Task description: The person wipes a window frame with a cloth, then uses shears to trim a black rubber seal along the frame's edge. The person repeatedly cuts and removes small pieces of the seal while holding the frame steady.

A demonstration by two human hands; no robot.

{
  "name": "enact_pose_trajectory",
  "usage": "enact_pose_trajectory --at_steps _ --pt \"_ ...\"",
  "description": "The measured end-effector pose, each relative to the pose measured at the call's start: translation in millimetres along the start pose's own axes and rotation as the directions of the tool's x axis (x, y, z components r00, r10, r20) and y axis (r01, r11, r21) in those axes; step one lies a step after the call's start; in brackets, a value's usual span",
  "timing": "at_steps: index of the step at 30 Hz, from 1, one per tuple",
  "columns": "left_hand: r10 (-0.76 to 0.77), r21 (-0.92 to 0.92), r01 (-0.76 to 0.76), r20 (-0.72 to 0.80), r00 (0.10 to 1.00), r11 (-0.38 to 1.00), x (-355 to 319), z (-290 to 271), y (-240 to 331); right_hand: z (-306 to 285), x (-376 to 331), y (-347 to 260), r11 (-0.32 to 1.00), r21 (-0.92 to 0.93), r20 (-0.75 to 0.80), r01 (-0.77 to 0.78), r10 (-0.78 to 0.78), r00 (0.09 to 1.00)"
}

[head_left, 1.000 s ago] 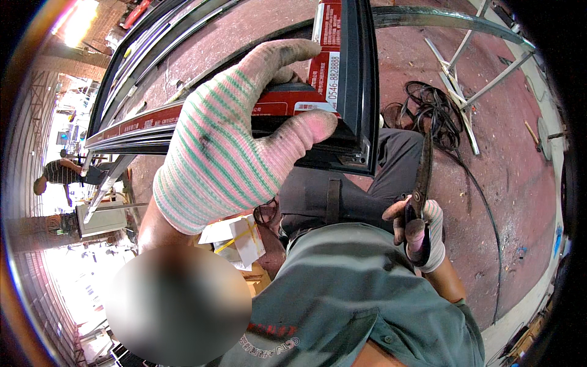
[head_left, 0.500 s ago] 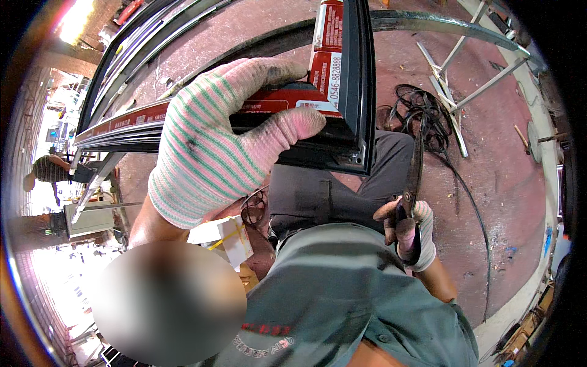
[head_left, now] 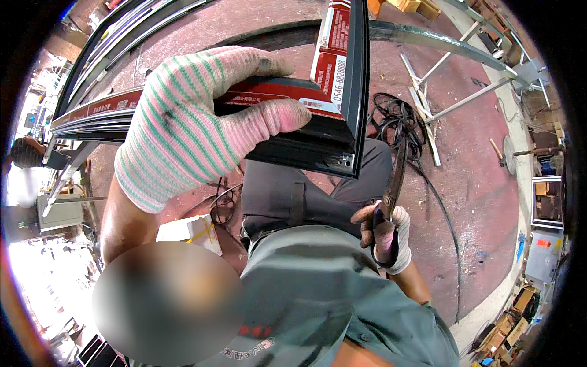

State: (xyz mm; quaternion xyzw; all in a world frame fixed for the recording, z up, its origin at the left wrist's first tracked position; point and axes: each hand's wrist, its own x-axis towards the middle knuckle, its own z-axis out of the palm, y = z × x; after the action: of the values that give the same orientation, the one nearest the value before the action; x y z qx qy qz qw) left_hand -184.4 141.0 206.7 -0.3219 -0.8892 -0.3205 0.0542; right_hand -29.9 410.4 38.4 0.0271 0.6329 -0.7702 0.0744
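My left hand (head_left: 174, 125), in a pink, green and white striped glove with dirty fingertips, is closed around one bar of a black frame (head_left: 306, 139) near its mitred corner. Red and white printed film covers much of the frame's upper face. The thumb lies on the near side of the bar and the fingers reach over its far side. Lower right, my gloved right hand (head_left: 400, 241) is wrapped round the dark handles of a pair of shears (head_left: 400, 174). Their long blades point away from me, apart from the frame, and look closed.
Black cable (head_left: 391, 113) lies coiled on the reddish floor beyond the shears. A pale metal stand (head_left: 455, 98) is at the far right, with a hammer (head_left: 496, 151) nearer. Long metal profiles (head_left: 131, 46) fill the far left. A white box (head_left: 194, 232) sits beside my left forearm. Another person (head_left: 30, 153) is at the left edge.
The whole scene has slid left in view as my head turned slightly. Both hands keep the same grips, and the frame and shears hold nearly the same pose.
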Motion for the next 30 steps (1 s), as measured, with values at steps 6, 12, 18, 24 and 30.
enact_pose_trajectory --at_steps 6,12,18,24,30 --pt "0.051 0.030 -0.049 -0.050 0.997 0.998 1 2 -3 2 3 9 0.981 0.175 0.010 -0.084 0.083 0.996" --pt "-0.103 0.054 0.101 0.036 0.994 0.993 -12 -31 -29 6 2 14 0.996 0.080 -0.140 -0.030 0.041 0.989" --pt "-0.228 -0.070 0.224 -0.049 0.972 0.972 -23 -53 -74 -12 0 16 0.999 0.025 -0.344 -0.035 0.041 0.938" --pt "-0.166 0.058 0.176 -0.144 0.976 0.983 -68 -90 -145 -78 24 19 0.976 -0.205 -0.397 0.071 -0.149 0.906" --pt "-0.128 0.126 0.145 -0.139 0.982 0.981 -69 -94 -178 -199 12 98 0.952 -0.090 -0.780 -0.292 0.115 0.615"
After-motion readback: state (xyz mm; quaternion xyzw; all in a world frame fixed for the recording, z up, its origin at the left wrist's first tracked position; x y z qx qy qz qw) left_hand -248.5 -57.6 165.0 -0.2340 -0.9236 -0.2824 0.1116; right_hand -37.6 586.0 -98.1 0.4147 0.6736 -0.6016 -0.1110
